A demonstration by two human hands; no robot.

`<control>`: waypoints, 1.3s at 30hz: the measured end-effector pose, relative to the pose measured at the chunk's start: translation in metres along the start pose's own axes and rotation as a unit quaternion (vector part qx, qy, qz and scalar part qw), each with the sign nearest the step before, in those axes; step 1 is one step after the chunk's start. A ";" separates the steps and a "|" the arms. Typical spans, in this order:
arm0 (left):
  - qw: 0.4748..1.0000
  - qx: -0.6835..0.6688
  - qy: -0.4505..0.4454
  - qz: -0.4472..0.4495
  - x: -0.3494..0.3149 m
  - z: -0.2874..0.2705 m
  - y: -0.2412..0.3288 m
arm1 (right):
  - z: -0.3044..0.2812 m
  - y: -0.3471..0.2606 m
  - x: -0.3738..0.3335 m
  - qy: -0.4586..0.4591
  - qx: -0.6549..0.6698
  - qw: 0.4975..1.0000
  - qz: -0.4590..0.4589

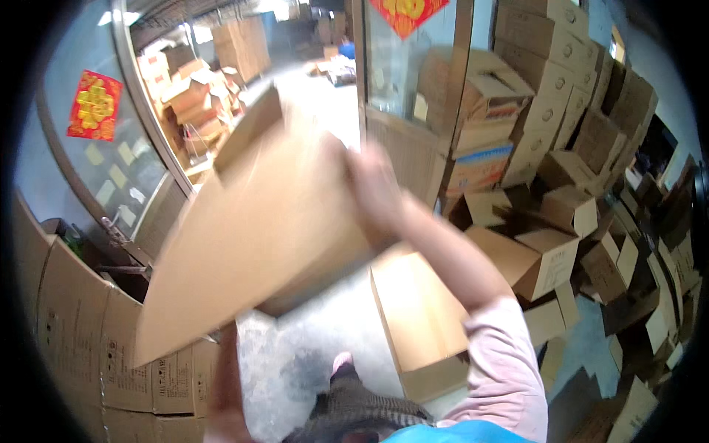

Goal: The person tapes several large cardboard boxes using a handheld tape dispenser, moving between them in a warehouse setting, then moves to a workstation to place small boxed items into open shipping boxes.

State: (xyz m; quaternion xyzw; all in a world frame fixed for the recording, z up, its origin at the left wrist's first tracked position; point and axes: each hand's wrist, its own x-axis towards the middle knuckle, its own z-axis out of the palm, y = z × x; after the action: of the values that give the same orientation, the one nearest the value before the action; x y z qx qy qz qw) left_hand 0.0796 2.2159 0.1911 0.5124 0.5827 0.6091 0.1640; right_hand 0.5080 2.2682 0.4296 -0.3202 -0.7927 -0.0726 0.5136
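A large brown cardboard box (251, 214), blurred by motion, is held up tilted in front of me, with one flap raised at its far end. My right hand (375, 181) is closed on its right edge; the fingers are smeared by motion. My left forearm rises from the lower edge on the left, and the hand itself is hidden behind the cardboard. Below my right arm, another open cardboard box (421, 310) lies on the floor.
Flat cartons (77, 332) stand along the left. A heap of open boxes (546, 251) covers the right side, below stacked closed cartons (543, 88). Ahead, glazed door panels (410, 81) flank a doorway; more cardboard (196, 96) is piled beyond it.
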 end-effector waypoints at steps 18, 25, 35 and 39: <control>0.698 0.309 -0.646 -0.029 0.008 0.353 -0.394 | 0.167 -0.008 -0.672 -0.106 -0.077 0.372 0.919; 0.616 0.296 -0.671 -0.288 -0.324 0.340 -0.472 | 0.067 0.109 -0.900 0.012 -0.190 0.377 0.906; 0.612 0.205 -0.690 -0.328 -0.504 0.398 -0.494 | 0.013 0.270 -0.987 0.044 -0.262 0.481 0.835; 0.610 0.256 -0.670 -0.336 -0.465 0.363 -0.456 | 0.021 0.207 -0.950 0.164 -0.209 0.587 0.765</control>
State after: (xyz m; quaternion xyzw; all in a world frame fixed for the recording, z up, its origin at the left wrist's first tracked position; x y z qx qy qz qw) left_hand 0.3901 2.1639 -0.4851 0.5673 0.5737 -0.1764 0.5638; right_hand 0.8666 2.0287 -0.4422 -0.8895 -0.1211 0.1320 0.4204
